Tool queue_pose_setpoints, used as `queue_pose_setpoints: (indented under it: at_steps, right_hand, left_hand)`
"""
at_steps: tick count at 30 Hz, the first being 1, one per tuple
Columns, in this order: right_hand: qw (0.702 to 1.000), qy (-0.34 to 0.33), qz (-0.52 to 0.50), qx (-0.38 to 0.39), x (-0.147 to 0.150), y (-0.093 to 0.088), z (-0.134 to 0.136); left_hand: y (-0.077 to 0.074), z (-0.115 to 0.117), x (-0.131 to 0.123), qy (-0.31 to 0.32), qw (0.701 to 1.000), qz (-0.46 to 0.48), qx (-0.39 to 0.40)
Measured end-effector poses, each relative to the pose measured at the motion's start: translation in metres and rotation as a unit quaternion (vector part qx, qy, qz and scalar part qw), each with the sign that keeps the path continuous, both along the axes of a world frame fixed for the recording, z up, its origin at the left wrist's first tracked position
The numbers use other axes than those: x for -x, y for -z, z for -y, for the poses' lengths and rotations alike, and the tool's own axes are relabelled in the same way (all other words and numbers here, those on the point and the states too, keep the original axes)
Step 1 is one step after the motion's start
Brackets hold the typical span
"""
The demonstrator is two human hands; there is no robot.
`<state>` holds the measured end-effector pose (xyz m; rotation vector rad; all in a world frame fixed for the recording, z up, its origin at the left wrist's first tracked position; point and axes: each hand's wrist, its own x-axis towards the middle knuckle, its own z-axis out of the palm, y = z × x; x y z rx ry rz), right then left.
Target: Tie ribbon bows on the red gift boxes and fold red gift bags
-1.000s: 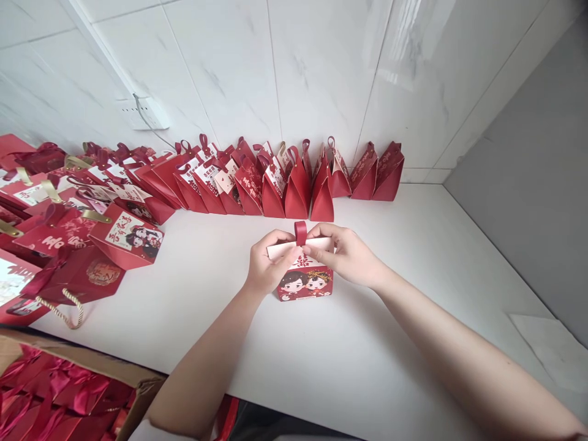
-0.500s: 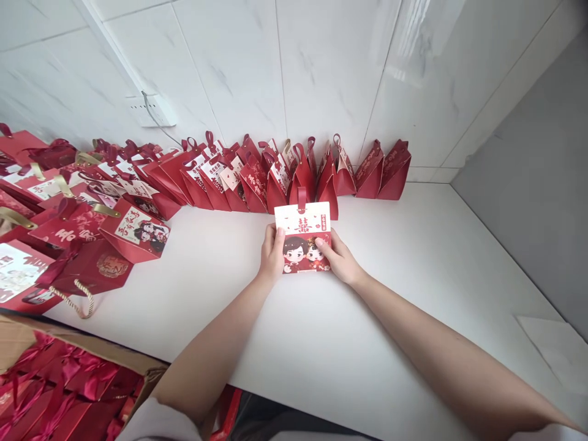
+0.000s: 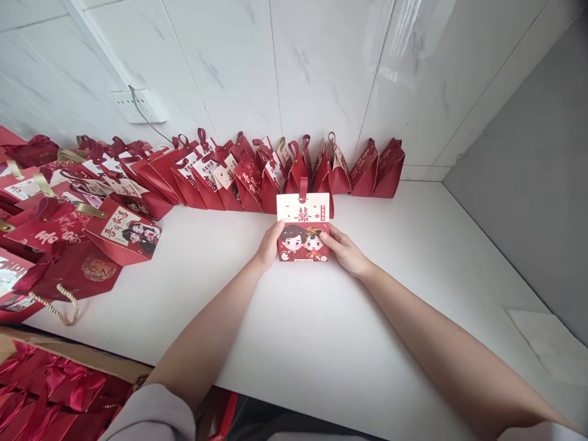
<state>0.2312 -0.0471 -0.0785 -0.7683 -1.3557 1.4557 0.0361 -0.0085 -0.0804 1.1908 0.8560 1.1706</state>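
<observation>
A red and cream gift box (image 3: 304, 240) with two cartoon figures and a dark red ribbon loop on top stands upright between my hands. My left hand (image 3: 270, 244) grips its left edge, thumb at the side of the front panel. On the right edge, my right hand (image 3: 348, 250) holds it with the thumb over the printed face and the fingers mostly behind. Directly behind it runs a row of similar red gift boxes (image 3: 248, 184) with ribbon loops, partly covered by the held box. Its back side is hidden.
More gift boxes (image 3: 124, 229) crowd the left of the white table (image 3: 413, 294). A cardboard carton (image 3: 73, 350) with red ribboned boxes stands below the left edge. Behind are a tiled wall (image 3: 331, 67) and a socket (image 3: 138, 107); a grey panel (image 3: 528, 165) borders the right.
Both hands have moved the gift box slightly forward, toward the row at the back. It looks more upright, with its front panel facing me more fully. The view has shifted a little to the right.
</observation>
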Motion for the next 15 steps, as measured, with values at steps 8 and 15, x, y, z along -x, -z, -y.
queue_pose_setpoints:
  at_steps: [8,15]
  right_hand:
    - [0.999,0.03,0.02,0.007,0.0008,0.001,0.0005]
    - [1.0,0.015,-0.016,0.011,0.0,0.0051,-0.002]
  left_hand:
    - [0.0031,0.0044,0.0008,-0.005,0.999,-0.041,-0.01]
    - [0.0005,0.004,0.0019,-0.014,0.998,-0.058,-0.019]
